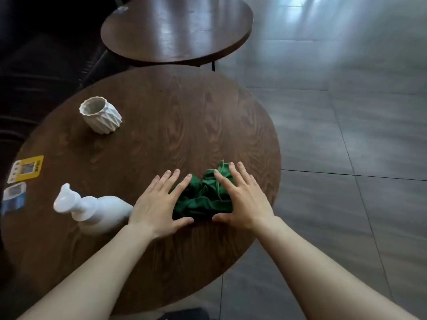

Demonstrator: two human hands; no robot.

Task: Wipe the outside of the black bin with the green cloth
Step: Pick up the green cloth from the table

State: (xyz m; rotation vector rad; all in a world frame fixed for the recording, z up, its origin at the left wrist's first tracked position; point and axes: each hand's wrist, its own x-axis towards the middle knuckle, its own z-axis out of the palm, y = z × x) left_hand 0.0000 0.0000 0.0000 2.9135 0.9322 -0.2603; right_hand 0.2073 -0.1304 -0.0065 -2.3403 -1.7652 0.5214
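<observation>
Round wooden table (143, 125) over grey tile. Green cloth (203, 197) bunched near the right edge, between both hands: left hand (159, 199) and right hand (240, 199) flat, fingers spread, flanking it, equally close. Black bin not visible.

The one camera sat on the person's head, looking forward and steeply down over a round wooden table (161, 125) close below. Both forearms entered from the lower corners; a second table (175, 31) filled the frame's upper middle.
</observation>
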